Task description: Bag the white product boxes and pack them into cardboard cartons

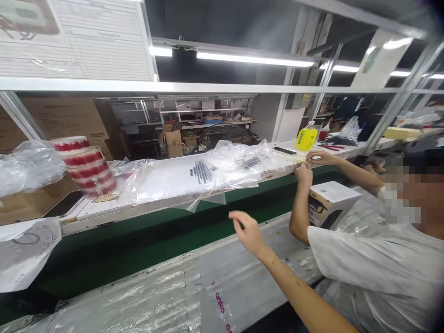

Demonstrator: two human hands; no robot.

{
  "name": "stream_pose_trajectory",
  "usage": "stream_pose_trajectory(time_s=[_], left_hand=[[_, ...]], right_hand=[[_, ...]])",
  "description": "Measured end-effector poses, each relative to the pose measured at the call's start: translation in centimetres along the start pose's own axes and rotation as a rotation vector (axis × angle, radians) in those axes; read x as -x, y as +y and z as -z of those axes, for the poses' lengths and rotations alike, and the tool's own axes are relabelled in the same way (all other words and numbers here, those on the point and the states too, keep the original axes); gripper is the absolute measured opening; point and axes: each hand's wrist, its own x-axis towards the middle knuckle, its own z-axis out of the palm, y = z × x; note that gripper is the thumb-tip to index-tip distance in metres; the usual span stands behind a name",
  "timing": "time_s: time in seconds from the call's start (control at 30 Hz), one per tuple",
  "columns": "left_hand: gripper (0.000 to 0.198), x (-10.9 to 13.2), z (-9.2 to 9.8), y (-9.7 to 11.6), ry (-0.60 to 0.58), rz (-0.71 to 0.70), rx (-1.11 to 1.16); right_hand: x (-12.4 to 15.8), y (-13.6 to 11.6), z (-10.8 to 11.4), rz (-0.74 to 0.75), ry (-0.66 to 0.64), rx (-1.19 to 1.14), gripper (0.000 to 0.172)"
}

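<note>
Film-covered bench nearest us, bottom cut off; green belt beyond; shelf bearing clear plastic bags, print unreadable; our right hand before belt, fingers loosely apart, some hidden; left hand out of view, state untellable.

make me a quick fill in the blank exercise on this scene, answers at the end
1. The belt beyond the right hand is ___.
2. In the picture, the tape rolls stand to the ___ of the printed bag.
3. The bottle beside the phone is bright ___.
4. The purple print reads ___.

Missing words: green; left; yellow; anko
</note>
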Motion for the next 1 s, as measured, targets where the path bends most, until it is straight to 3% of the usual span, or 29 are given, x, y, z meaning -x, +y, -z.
stream_pose_trajectory(time_s=[0.07,0.13,0.23,0.3,0.33,0.43,0.53,0.67,0.77,0.87,1.0], left_hand=[[0.036,0.3,-0.6,1.9,0.105,0.0,-0.077],[0.04,-1.6,-1.9,4.9,0.205,-0.041,-0.155],[0.053,-8.9,-5.9,10.4,0.313,-0.218,-0.358],[0.052,-14.8,-8.9,13.4,0.266,-0.246,-0.606],[0.051,-17.3,-10.3,14.3,0.183,-0.217,-0.744],[0.04,-21.7,-13.3,15.4,0.015,-0.12,-0.932],[0.035,-22.5,-14.7,15.8,0.035,-0.087,-0.939],[0.024,-22.8,-14.5,18.0,0.168,-0.051,-0.859],[0.027,-23.7,-13.7,19.6,0.157,-0.018,-0.798],[0.044,-24.3,-13.2,19.0,0.079,0.071,-0.982],[0.029,-24.2,-13.5,16.3,0.085,0.202,-1.028]], right_hand=[[-6.4,0.2,0.1,0.079,0.099,0.009,0.03],[-12.2,0.7,0.1,0.129,0.109,0.055,0.031],[-18.8,2.3,-0.3,0.127,-0.033,0.234,0.034],[-21.5,4.0,-0.8,0.055,-0.203,0.422,0.038],[-22.3,4.9,-1.1,0.0,-0.294,0.511,0.042],[-23.2,7.6,-1.7,-0.156,-0.506,0.662,0.056],[-23.0,9.4,-1.6,-0.161,-0.563,0.668,0.056],[-23.7,10.3,-0.4,-0.144,-0.573,0.628,0.053],[-24.6,10.5,0.1,-0.12,-0.567,0.573,0.051],[-24.9,10.9,0.0,-0.082,-0.539,0.55,0.049],[-24.7,11.6,-0.8,-0.063,-0.49,0.556,0.046]])
